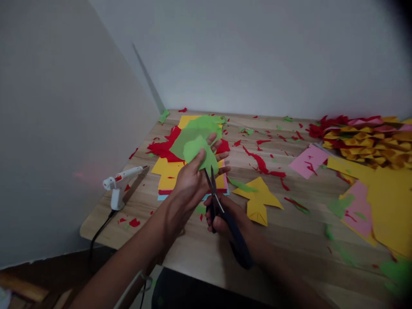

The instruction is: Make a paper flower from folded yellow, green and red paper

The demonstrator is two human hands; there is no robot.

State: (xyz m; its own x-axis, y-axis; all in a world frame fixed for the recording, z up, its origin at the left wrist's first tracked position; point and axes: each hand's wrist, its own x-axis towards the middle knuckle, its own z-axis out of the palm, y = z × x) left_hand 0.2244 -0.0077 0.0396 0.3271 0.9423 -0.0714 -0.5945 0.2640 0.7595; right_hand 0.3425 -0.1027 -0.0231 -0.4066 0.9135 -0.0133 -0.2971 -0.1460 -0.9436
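My left hand (193,171) pinches a small piece of green paper (197,151) between thumb and fingers, the other fingers spread behind it. Dark-handled scissors (236,244) are in my right hand (230,219), just below the left. Their blades stand slightly apart and point up at the lower edge of the green piece; whether they touch it I cannot tell. Beneath my left hand lies a pile of coloured sheets, with a larger green paper (188,137) and red paper (165,148) on top. A yellow folded paper shape (260,197) rests right of the scissors.
A white glue gun (124,182) stands at the table's left edge, its cord hanging down. Red and green scraps (260,163) are strewn over the wooden table (196,244). At the right are a heap of folded yellow pieces (370,143), a pink sheet (309,161) and yellow sheets (391,206).
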